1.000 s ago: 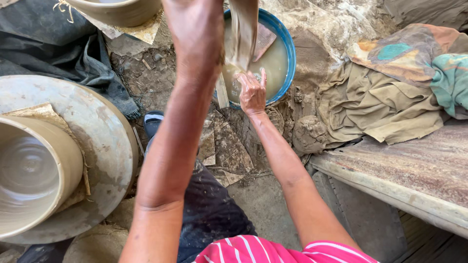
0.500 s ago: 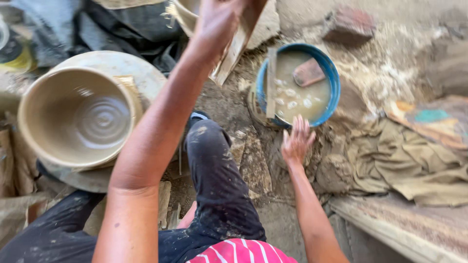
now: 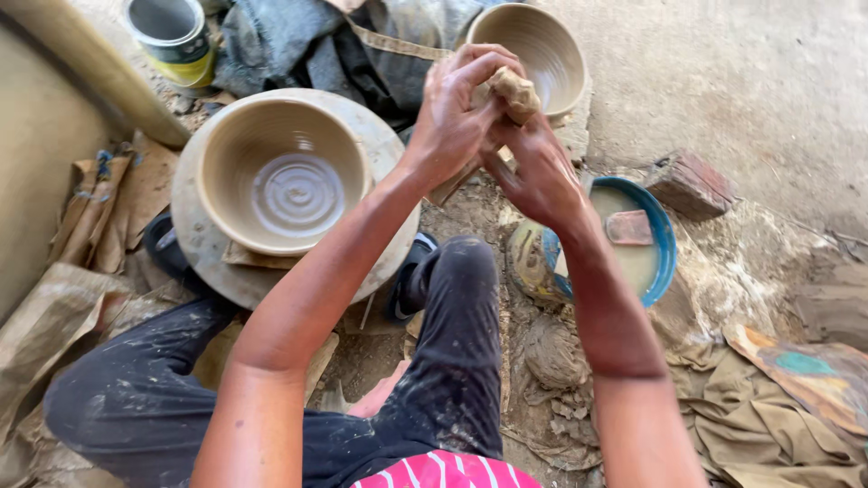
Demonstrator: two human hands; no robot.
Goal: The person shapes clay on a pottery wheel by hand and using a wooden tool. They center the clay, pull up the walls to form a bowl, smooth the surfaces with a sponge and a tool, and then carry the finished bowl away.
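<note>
My left hand (image 3: pixel 459 110) and my right hand (image 3: pixel 535 167) meet in front of me, both closed around a small lump of wet clay (image 3: pixel 514 90) held in the air. A flat wooden strip (image 3: pixel 449 187) pokes out below my left hand. Under my left forearm a freshly shaped clay bowl (image 3: pixel 282 173) sits on a round potter's wheel (image 3: pixel 210 262). A second clay bowl (image 3: pixel 535 47) stands just beyond my hands. A blue basin (image 3: pixel 658 242) of muddy water lies to the right of my right wrist.
A brick (image 3: pixel 693 183) lies beside the basin. A tin can (image 3: pixel 174 36) stands at the top left, dark cloth (image 3: pixel 362 45) at the top, crumpled cloths (image 3: pixel 778 425) at the lower right. My legs in dark spattered trousers (image 3: pixel 448 361) straddle the dirt floor.
My right hand has risen from near the basin to join my left hand on the clay lump. The view has shifted, bringing the wheel and bowl toward the centre.
</note>
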